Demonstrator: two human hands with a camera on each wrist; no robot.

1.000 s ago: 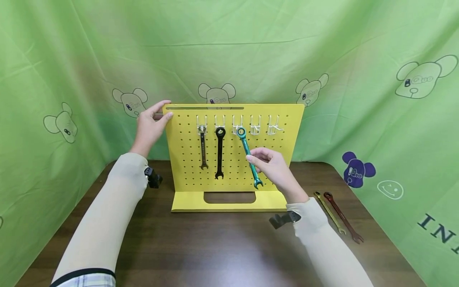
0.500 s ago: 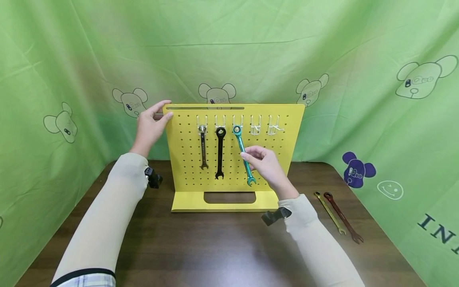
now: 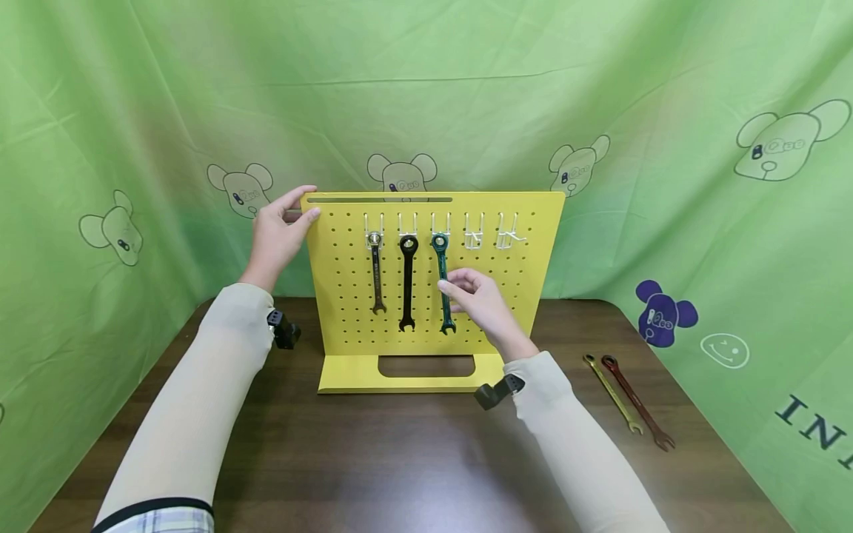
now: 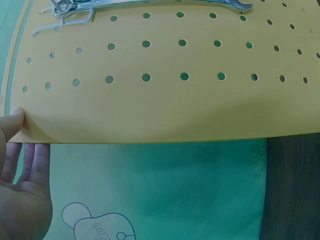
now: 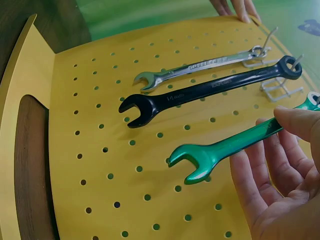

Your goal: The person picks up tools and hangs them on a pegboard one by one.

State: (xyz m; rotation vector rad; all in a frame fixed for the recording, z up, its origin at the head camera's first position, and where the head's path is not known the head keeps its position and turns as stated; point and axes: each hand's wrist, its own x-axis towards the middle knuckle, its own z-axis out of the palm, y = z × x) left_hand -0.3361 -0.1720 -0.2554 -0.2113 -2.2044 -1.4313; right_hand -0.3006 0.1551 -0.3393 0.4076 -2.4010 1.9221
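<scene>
My left hand (image 3: 278, 235) holds the yellow pegboard (image 3: 506, 318) at its upper left corner, thumb in front and fingers behind. In the left wrist view the thumb (image 4: 14, 122) presses the board's face. My right hand (image 3: 483, 303) pinches the shank of a green combination wrench (image 3: 443, 270), which stands nearly upright against the board. Its ring end is at the third hook, with the hook tip showing through the ring; its open end (image 5: 197, 162) points down. To its left hang a black wrench (image 3: 408, 285) and a silver wrench (image 3: 376, 277).
Two bare white hooks, one (image 3: 474, 235) beside the green wrench and another (image 3: 509, 235) farther right, stick out of the board. A yellow wrench (image 3: 613, 394) and a red wrench (image 3: 637, 403) lie on the brown table (image 3: 400, 451) at right. Green printed cloth (image 3: 466, 89) surrounds the table.
My right hand has moved left with the green wrench, bringing its ring to the third hook and swinging the tilted wrench nearly upright. The left hand has stayed at the board's corner.
</scene>
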